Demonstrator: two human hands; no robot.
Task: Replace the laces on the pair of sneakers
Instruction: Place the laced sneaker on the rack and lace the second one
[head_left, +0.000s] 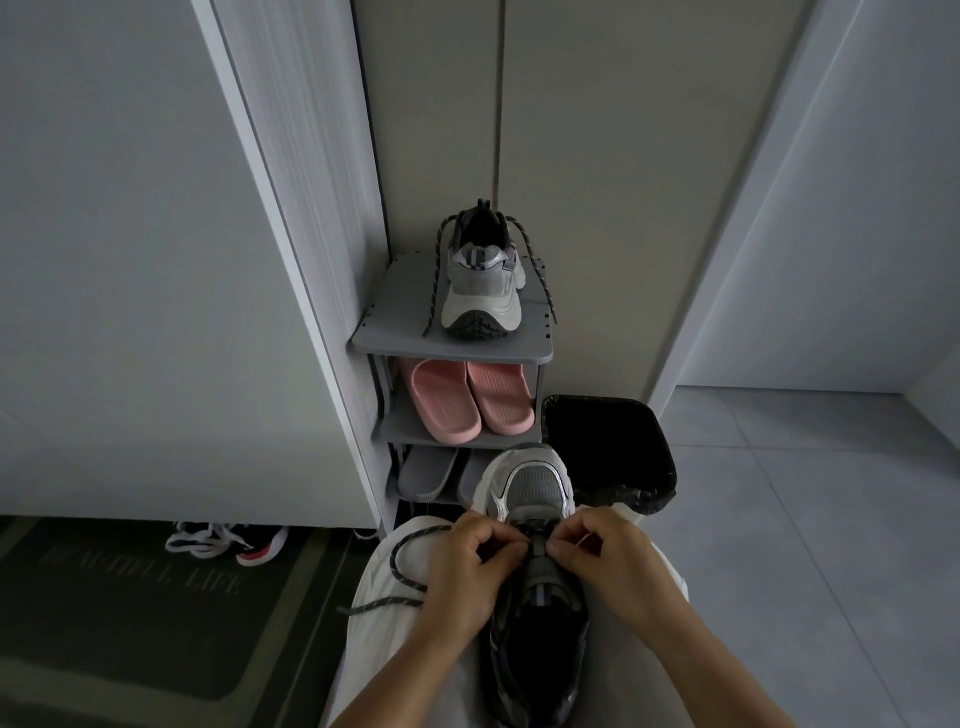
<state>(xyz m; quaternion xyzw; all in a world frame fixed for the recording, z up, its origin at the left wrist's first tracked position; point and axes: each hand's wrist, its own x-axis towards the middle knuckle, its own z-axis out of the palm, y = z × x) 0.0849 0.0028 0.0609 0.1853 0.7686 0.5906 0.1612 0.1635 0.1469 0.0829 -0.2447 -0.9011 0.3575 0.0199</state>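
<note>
Head view: left hand (467, 566), right hand (608, 556) pinch lace (400, 571) at sneaker (540, 613) toe eyelets, lacing likely just begun; second sneaker (480, 280) beyond hands, laces loose

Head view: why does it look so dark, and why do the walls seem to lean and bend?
Head view: dim, flat indoor light, so the mat lettering and the sneaker on the lap lose detail. The wide lens bows the door frame and walls toward the edges. No glare shows. The left hand and right hand, pinching the lace, look sharp, not blurred.
</note>
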